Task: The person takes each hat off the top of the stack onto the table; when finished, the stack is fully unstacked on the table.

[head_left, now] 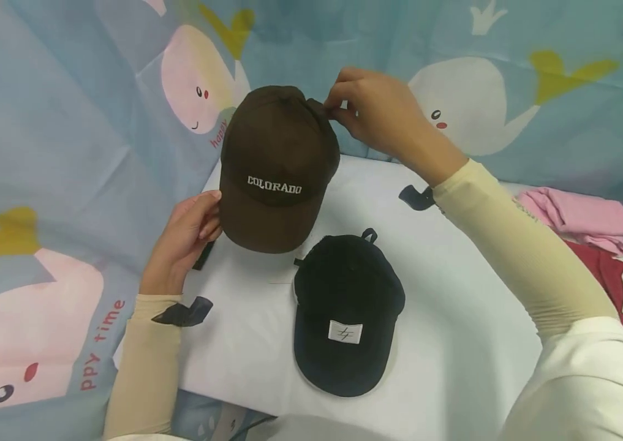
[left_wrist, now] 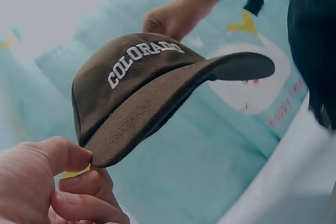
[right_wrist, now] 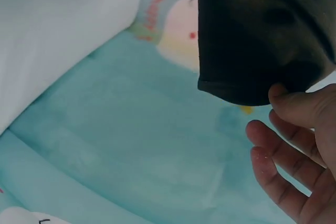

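Note:
A brown baseball cap [head_left: 275, 153] with white COLORADO lettering is held up above the far left part of the table. My left hand [head_left: 187, 229] pinches the edge of its brim between thumb and fingers, as the left wrist view shows at the brim's corner [left_wrist: 107, 153]. At the back of the crown, my right hand [head_left: 374, 110] pinches the cap's edge with thumb and fingertips. Below it a black baseball cap [head_left: 350, 288] with a white patch lies on the table, brim toward me.
The white table [head_left: 454, 294] carries folded pink cloth [head_left: 578, 214] and dark red cloth [head_left: 600, 269] at the right. A small dark object [head_left: 203, 256] shows beside my left hand. Blue curtains [head_left: 113, 92] with whale prints surround the table's left and far sides.

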Available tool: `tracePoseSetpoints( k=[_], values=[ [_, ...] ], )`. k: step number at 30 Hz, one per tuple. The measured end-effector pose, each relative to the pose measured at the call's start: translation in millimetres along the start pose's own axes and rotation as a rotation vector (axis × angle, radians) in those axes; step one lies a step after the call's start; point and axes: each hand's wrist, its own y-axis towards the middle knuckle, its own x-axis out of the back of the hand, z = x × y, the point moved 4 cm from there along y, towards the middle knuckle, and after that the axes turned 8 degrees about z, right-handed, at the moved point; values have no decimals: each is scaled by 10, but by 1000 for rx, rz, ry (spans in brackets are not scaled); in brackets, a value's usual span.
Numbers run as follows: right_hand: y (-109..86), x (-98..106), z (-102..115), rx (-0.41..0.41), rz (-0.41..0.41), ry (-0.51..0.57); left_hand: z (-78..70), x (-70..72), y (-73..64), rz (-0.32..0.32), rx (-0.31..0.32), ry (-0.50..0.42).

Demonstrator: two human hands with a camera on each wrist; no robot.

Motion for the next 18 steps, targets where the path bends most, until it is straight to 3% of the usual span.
tracePoseSetpoints(
  k=[8,14,18],
  values=[
    [449,-358,-342,-70,93,-10,193,231,338,-70,124,-54],
    [562,-652,-627,-106,169,5,381,305,591,-92,200,-36],
    [578,-905,-805,-133,235,14,521,352,694,-110,293,2]
  ],
)
